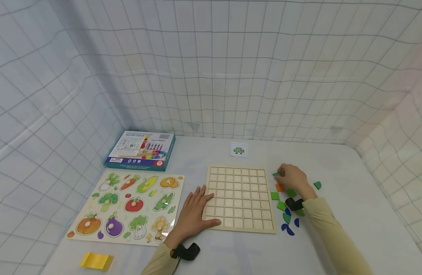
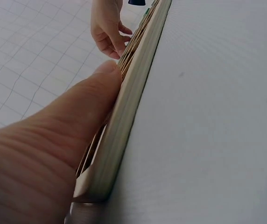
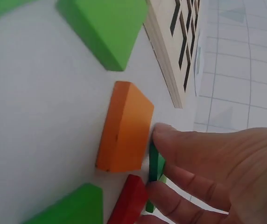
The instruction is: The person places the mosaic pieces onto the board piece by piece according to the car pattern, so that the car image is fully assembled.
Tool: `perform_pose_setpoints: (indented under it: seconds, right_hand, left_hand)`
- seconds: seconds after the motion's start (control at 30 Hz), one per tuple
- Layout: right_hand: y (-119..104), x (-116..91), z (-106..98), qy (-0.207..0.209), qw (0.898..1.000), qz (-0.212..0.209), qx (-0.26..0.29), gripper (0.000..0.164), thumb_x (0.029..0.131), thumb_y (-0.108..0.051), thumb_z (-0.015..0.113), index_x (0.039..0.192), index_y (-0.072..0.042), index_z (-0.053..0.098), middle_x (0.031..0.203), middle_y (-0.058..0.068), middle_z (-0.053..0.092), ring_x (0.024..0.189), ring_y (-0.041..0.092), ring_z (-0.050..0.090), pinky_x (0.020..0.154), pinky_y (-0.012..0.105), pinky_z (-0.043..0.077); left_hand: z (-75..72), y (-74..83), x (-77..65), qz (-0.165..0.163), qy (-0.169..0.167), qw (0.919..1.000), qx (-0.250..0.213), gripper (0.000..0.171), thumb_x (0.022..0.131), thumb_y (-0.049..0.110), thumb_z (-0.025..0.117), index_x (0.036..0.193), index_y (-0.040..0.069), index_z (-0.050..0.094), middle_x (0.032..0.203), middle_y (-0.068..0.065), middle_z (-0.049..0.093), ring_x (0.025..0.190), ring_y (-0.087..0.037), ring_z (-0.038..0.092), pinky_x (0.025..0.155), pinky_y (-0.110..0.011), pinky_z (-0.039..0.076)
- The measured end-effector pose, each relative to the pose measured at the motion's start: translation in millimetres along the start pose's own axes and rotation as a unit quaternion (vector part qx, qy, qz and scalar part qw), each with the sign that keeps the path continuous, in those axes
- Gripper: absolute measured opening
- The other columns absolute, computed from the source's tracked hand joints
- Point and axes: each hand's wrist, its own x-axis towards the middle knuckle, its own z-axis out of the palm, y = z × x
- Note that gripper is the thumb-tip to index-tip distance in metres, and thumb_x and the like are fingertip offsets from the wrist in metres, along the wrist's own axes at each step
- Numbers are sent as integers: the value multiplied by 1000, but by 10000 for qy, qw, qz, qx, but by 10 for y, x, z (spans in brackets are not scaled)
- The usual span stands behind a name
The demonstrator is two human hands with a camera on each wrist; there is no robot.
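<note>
My left hand [image 1: 194, 212] rests with spread fingers on the left edge of a square wooden grid board [image 1: 237, 202]. In the left wrist view its thumb [image 2: 94, 95] lies straight along the board's near rim [image 2: 124, 107]. To the right of the board, my right hand [image 1: 294, 179] pinches a dark green block [image 3: 156, 161] between thumb and fingers, low over the table; the fingers partly hide it. An orange block [image 3: 126, 130] lies right beside the thumb, and a red block [image 3: 126, 200] shows under the fingers. Light green square blocks [image 1: 274, 196] lie near the board's right edge.
Blue half-round pieces [image 1: 290, 231] and a green quarter-round piece [image 1: 317, 185] lie around the right arm. Behind the board is a small pattern card [image 1: 239, 149]. To the left are a vegetable puzzle board [image 1: 149, 208], a toy box [image 1: 140, 151] and a yellow block [image 1: 97, 261].
</note>
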Motion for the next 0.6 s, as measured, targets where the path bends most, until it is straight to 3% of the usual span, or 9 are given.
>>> perform_pose_setpoints:
  seconds: [0.27, 0.6]
  right_hand:
    - [29, 25, -14, -214, 9985, 151, 481, 29, 86, -20, 68, 102, 3, 60, 92, 14, 61, 77, 25, 57, 68, 41, 49]
    - [90, 46, -30, -406, 9960, 314, 737, 28, 84, -22, 73, 96, -2, 58, 80, 8, 57, 64, 19, 52, 57, 32, 43]
  left_hand:
    - [-23, 20, 15, -63, -33, 10000, -36, 86, 75, 62, 68, 140, 11, 45, 154, -13, 21, 142, -29, 12, 114, -43, 5]
    - [-28, 42, 8, -118, -79, 9999, 7, 85, 74, 62, 69, 139, 11, 45, 154, -14, 21, 142, -29, 12, 114, -42, 5]
